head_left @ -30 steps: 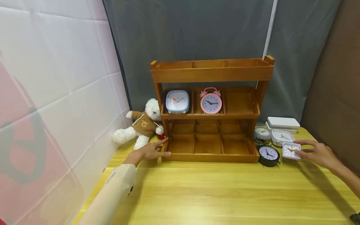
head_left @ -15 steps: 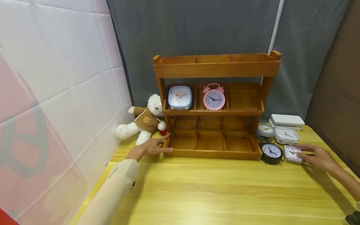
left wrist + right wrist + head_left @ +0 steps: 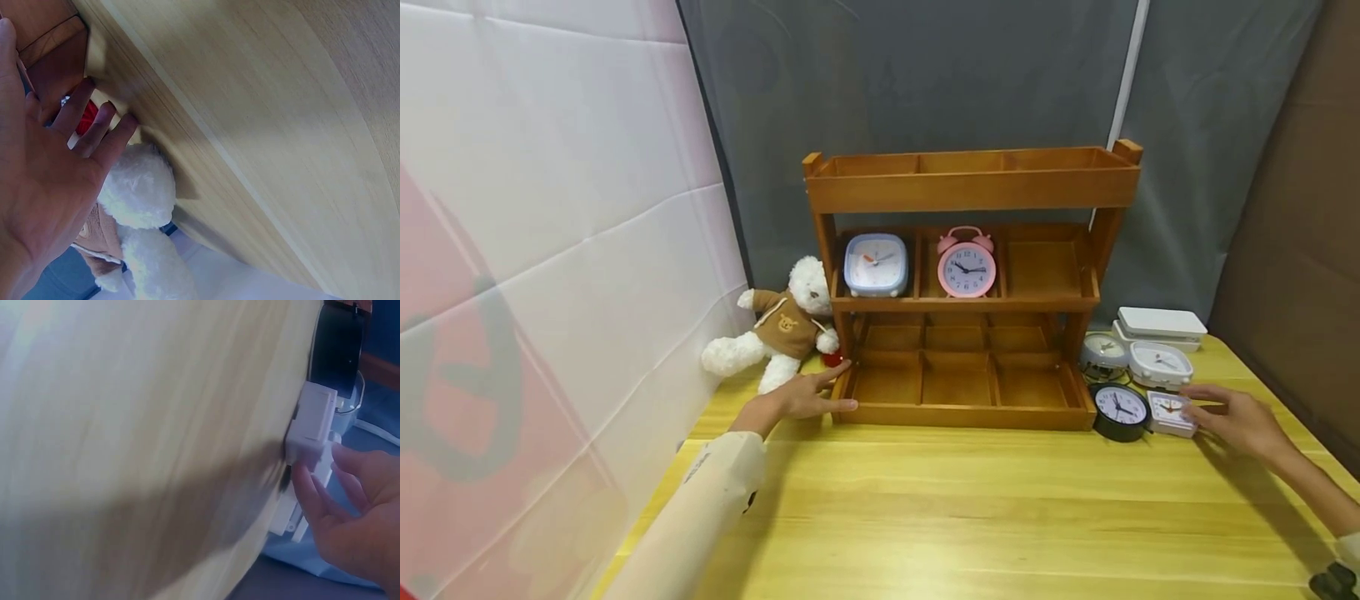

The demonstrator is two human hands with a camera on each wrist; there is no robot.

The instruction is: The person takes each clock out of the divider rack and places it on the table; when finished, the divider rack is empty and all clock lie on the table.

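One yellow, wood-grained bench [image 3: 955, 508] carries everything, and since a second ago the main change on it lies at the right. The three-tier brown shelf [image 3: 970, 192] stands as it did, the blue clock [image 3: 876, 265] and the pink bell clock [image 3: 967, 271] in its middle tier. Left of it, the plush bear [image 3: 786, 333] in a brown hoodie keeps its slumped pose. The left hand [image 3: 805, 396] has stayed at the shelf's near left corner, its grip slack, fingers spread, thumb on the wooden rim. The right hand [image 3: 1240, 419] has come down and slid slightly left; its grip is closed lightly, thumb and forefinger pinching the right edge of the small square clock [image 3: 1168, 408]. On that clock's far side is a larger white clock [image 3: 1161, 363]; on its left, a round black clock [image 3: 1120, 407]. A second ago the small clock was held up off the wood; now it sits down on it, nearer the black clock than half a second ago, though whether their sides meet I cannot tell. Its casing is white with a faint lilac tint, box-like in the right wrist view. The pale face slopes upward, bearing dark marks too small to read and an orange-red hand.
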